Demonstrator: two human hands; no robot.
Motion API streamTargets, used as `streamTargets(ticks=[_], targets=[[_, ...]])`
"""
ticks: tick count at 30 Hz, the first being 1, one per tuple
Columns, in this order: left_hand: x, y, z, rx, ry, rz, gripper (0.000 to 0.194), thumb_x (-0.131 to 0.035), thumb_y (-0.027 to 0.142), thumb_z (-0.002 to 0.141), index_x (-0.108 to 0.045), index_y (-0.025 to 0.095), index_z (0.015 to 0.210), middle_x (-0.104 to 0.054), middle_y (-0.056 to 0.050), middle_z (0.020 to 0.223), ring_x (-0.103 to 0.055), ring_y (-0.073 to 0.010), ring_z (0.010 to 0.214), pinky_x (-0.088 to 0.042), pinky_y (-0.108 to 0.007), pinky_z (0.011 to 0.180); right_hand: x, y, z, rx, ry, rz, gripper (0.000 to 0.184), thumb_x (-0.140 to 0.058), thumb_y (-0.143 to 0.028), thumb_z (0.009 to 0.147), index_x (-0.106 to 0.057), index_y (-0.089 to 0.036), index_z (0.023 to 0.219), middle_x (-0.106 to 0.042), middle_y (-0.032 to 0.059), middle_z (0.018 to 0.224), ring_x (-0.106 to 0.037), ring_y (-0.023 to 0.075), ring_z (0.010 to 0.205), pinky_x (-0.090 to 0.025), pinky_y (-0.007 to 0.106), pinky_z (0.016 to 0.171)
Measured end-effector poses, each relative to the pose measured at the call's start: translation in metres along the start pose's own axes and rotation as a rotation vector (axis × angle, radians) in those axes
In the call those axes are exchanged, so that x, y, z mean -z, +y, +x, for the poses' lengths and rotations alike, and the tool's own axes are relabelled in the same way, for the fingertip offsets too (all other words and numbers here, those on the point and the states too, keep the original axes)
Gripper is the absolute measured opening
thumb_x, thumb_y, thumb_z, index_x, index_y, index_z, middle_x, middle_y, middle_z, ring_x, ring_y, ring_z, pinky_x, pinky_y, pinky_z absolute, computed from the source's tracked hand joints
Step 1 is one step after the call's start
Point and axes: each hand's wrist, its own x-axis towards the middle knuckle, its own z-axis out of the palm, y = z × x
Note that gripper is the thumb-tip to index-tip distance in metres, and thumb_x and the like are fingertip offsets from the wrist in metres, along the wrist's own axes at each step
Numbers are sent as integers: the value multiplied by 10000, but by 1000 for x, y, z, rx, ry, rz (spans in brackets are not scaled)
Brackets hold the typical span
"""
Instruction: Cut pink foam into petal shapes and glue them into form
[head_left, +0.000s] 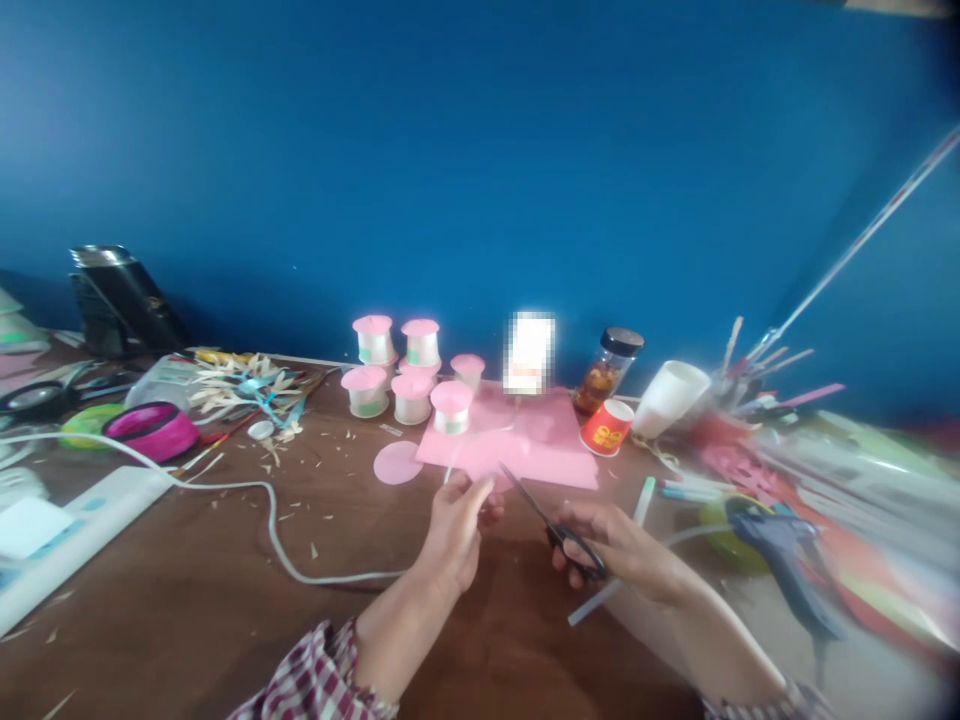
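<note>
My right hand (626, 550) grips black-handled scissors (547, 520) whose blades point up and left toward the pink paper sheet (517, 445). My left hand (457, 520) is closed in a pinch on a small pale piece at the sheet's near edge; the piece is too blurred to name. A pink paper circle (397, 463) lies just left of the sheet. Several small cups with pink tops (409, 380) stand behind it.
A blue glue gun (787, 560) and glue sticks (611, 560) lie at right. A red paper cup (606, 428), a jar (606, 372) and a white cup (670, 398) stand at the back. A white cable (277, 530), power strip (82, 520), pink bowl (154, 430) and scraps occupy the left.
</note>
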Motion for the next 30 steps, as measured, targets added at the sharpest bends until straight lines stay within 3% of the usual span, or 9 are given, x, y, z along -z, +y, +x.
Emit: streamTargets(ticks=[5, 19, 30], targets=[[3, 1, 2, 24, -23, -55, 306, -801, 264, 590, -582, 133, 759, -541, 20, 636, -518, -69, 555, -428, -173, 500, 1, -1, -1, -14, -37, -9, 366, -671, -463, 773, -581, -153, 947, -677, 46, 782, -614, 121, 594, -346, 169, 453], [2, -3, 0, 54, -25, 40, 261, -778, 266, 629, -597, 125, 756, -574, 13, 653, -543, -61, 545, -438, -158, 491, -1, 5, 3, -10, 49, 13, 407, -688, -457, 758, -596, -166, 1028, -683, 48, 805, -622, 131, 607, -369, 179, 457], [-2, 2, -6, 100, -106, 34, 218, -779, 246, 636, -646, 112, 744, -652, -32, 686, -576, -72, 550, -456, -162, 496, -5, 3, 3, -9, 78, 20, 393, -662, -459, 777, -594, -153, 1014, -670, 52, 790, -611, 124, 591, -364, 170, 442]])
